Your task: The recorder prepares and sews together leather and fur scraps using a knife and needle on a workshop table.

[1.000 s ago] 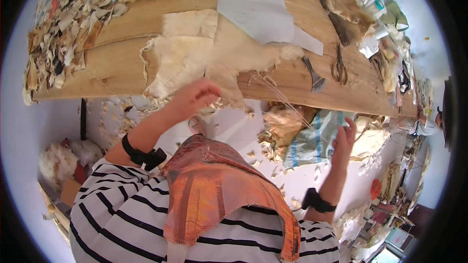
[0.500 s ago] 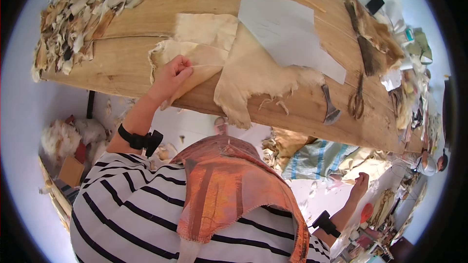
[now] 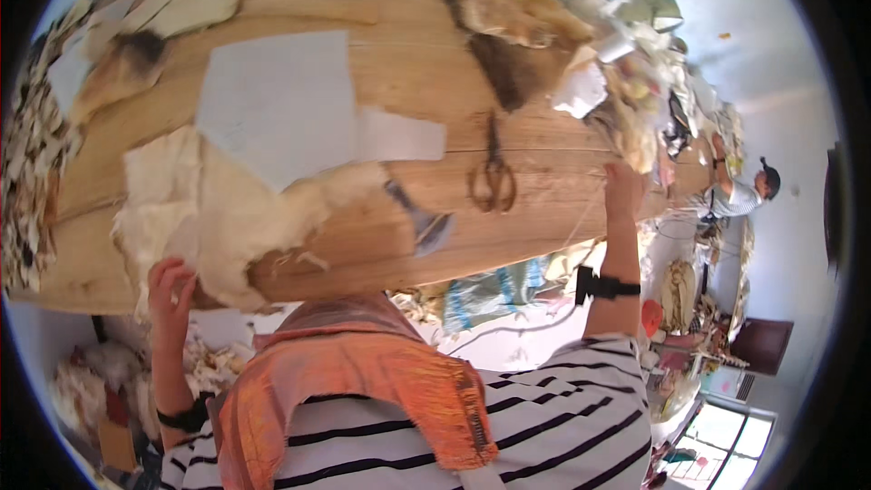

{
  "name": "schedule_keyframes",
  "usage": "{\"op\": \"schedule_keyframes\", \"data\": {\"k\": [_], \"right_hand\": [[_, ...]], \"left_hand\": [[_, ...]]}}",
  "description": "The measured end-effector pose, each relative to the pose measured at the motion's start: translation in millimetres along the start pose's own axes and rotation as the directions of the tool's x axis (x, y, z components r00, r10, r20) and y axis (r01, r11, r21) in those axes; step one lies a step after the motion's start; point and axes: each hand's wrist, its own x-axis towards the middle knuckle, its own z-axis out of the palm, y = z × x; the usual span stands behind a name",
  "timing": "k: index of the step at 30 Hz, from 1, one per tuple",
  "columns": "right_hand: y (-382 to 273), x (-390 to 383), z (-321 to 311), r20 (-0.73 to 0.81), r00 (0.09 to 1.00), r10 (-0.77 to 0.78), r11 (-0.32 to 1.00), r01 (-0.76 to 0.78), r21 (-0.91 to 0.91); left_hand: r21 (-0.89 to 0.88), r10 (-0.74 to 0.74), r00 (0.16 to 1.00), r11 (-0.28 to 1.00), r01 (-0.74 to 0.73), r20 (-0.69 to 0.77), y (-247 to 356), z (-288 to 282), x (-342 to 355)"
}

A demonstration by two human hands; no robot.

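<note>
My left hand (image 3: pixel 171 295) is at the table's front edge, beside the lower left of a pale hide (image 3: pixel 231 227). Its fingers are curled but apart, and nothing shows between them. Out to the right, my right hand (image 3: pixel 624 189) is raised over the table with its fingers pinched together. A thin pale thread (image 3: pixel 581 220) slants down and left from those fingers; blur hides anything smaller in them. The hide's ragged right part reaches toward a knife with a flared blade (image 3: pixel 432 227). Dark-handled scissors (image 3: pixel 494 185) lie between that knife and my right hand.
White sheets (image 3: pixel 281 100) lie just beyond the hide on the wooden table (image 3: pixel 381 63). Brown fur pieces (image 3: pixel 508 14) and clutter line the far right. Scraps (image 3: pixel 27 172) are heaped at the far left. Another person (image 3: pixel 739 195) stands in the right background.
The view has swung to the right. My right hand has risen from low beside my body to over the table's right side. My left hand's fingers have come apart from the hide's fold.
</note>
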Motion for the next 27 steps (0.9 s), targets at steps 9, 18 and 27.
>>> {"op": "schedule_keyframes", "data": {"k": [9,18,27], "right_hand": [[-16,152,48,0.051,0.968,-0.244,0.931,0.249,-0.266],[-161,154,-17,-0.057,0.946,-0.319,0.74,0.287,0.609],[-418,95,-43,0.554,0.509,-0.659,0.062,-0.697,0.715]], "left_hand": [[0.052,-0.118,0.989,0.991,0.123,-0.086,28,12,-8],[0.102,-0.115,0.968,0.985,0.14,-0.224,35,8,9],[0.201,-0.038,0.983,0.977,0.074,-0.177,10,13,15]]}}
